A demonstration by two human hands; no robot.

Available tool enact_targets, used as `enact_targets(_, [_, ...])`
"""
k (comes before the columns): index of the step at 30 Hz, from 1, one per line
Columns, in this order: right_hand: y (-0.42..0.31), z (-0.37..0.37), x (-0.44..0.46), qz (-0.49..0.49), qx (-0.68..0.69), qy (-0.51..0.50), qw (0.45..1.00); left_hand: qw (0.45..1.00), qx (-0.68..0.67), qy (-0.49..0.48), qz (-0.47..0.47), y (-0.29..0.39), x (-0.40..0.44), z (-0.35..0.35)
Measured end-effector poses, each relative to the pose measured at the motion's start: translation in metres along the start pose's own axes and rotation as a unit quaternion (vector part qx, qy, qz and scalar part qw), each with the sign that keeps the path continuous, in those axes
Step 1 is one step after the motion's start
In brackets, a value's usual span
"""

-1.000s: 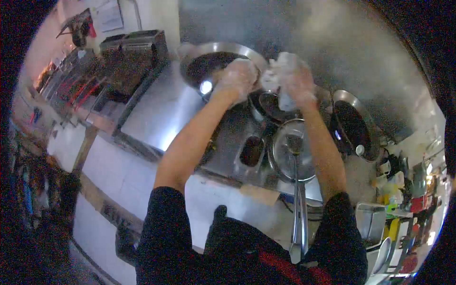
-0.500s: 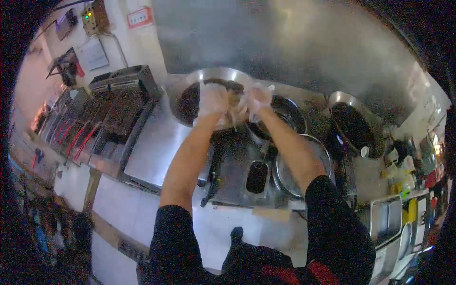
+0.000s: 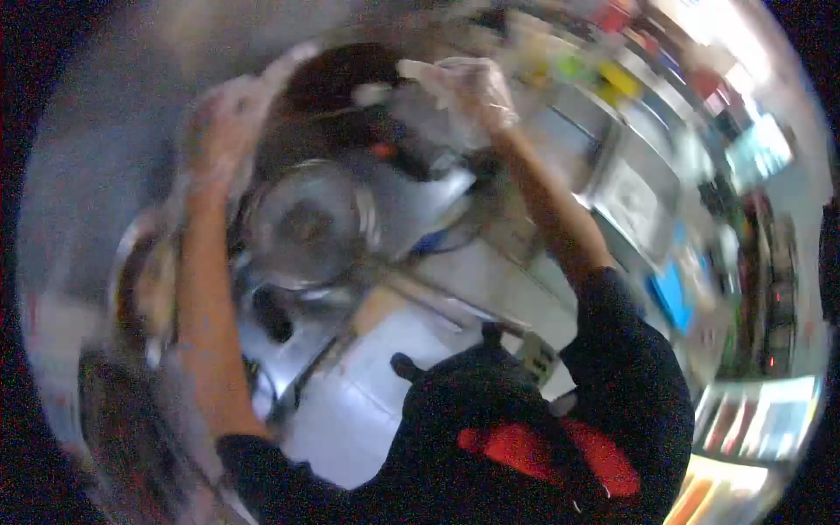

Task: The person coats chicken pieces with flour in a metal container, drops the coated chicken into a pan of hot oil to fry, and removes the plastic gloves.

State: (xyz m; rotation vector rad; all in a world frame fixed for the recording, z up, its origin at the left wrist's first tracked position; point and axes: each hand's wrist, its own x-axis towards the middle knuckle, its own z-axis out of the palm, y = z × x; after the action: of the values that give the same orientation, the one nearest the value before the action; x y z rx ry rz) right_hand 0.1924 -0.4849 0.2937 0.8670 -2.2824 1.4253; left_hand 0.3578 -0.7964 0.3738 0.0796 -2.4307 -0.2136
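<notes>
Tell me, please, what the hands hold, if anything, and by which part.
It cannot be told: the left hand and right hand are too blurred.

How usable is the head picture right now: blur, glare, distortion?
Head view: motion blur smears the gloved left hand and round metal vessel; the gloved right hand reads somewhat clearer; glare whites out the upper right; fisheye curvature bends edges, with dark, grainy corners.
</notes>
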Motion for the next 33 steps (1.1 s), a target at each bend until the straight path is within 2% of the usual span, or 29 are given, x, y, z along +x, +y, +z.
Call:
enact_targets(2, [0.063,-0.092,-0.03,0.103,-0.021,0.014,0.994,0.994,-0.054,-0.073,0.059,0.09,0.029,0.038])
enact_targets(4, [0.108,-0.174,-0.065,0.13,-0.165,0.044,0.977,0.98,-0.105,-0.069,0.156,0.16,0.05,0.113])
enact_targets(5, [0.127,-0.207,-0.081,0.175,-0.182,0.058,0.966,0.971,-0.126,-0.066,0.193,0.192,0.055,0.146])
enact_targets(6, [0.143,-0.238,-0.101,0.23,-0.189,0.074,0.952,0.96,-0.165,-0.152,0.169,0.259,0.053,0.141])
enact_targets(8, [0.18,-0.3,-0.143,0.321,-0.196,0.087,0.923,0.939,-0.188,-0.253,0.137,0.343,0.037,0.199])
enact_targets(9, [0.217,-0.332,-0.162,0.271,-0.201,0.085,0.938,0.96,-0.135,-0.069,0.237,0.356,0.024,0.282])
enact_targets(10, [0.254,-0.365,-0.181,0.22,-0.207,0.083,0.95,0.913,-0.268,-0.239,0.195,0.406,0.033,0.267])
enact_targets(11, [0.311,-0.389,-0.213,0.191,-0.211,0.09,0.954,0.903,-0.289,-0.242,0.206,0.445,0.021,0.299])
enact_targets(12, [0.368,-0.414,-0.246,0.162,-0.216,0.096,0.958,0.878,-0.309,-0.301,0.208,0.482,0.009,0.334])
enact_targets(13, [0.422,-0.43,-0.27,0.213,-0.238,0.09,0.943,0.851,-0.327,-0.353,0.21,0.514,-0.001,0.368])
enact_targets(15, [0.468,-0.433,-0.295,0.289,-0.278,0.059,0.914,0.803,-0.374,-0.438,0.156,0.575,-0.026,0.411])
enact_targets(18, [0.497,-0.405,-0.301,0.396,-0.386,0.001,0.833,0.832,-0.254,-0.447,0.209,0.653,-0.037,0.478])
enact_targets(20, [0.502,-0.395,-0.298,0.445,-0.463,-0.034,0.766,0.838,-0.298,-0.41,0.204,0.68,-0.057,0.575])
enact_targets(21, [0.498,-0.398,-0.306,0.396,-0.503,-0.016,0.768,0.843,-0.319,-0.386,0.196,0.686,-0.062,0.616])
enact_targets(22, [0.489,-0.399,-0.31,0.339,-0.545,0.003,0.767,0.866,-0.24,-0.418,0.133,0.69,-0.065,0.632])
enact_targets(23, [0.476,-0.413,-0.299,0.442,-0.404,0.074,0.797,0.848,-0.212,-0.458,0.163,0.699,-0.061,0.645])
enact_targets(24, [0.461,-0.428,-0.288,0.524,-0.269,0.17,0.79,0.827,-0.183,-0.496,0.19,0.708,-0.056,0.654])
enact_targets(26, [0.528,-0.438,-0.327,0.519,-0.054,0.222,0.824,0.803,-0.278,-0.506,0.149,0.693,-0.079,0.765])
enact_targets(28, [0.505,-0.46,-0.333,0.462,0.134,0.271,0.833,0.824,-0.254,-0.502,0.065,0.711,-0.078,0.729])
enact_targets(29, [0.492,-0.472,-0.334,0.434,0.227,0.29,0.822,0.814,-0.245,-0.525,0.046,0.719,-0.071,0.698])
enact_targets(31, [0.465,-0.479,-0.326,0.326,0.508,0.361,0.711,0.805,-0.234,-0.545,0.025,0.728,-0.063,0.658])
enact_targets(33, [0.406,-0.493,-0.298,0.307,0.542,0.392,0.677,0.812,-0.25,-0.527,0.024,0.726,-0.072,0.656])
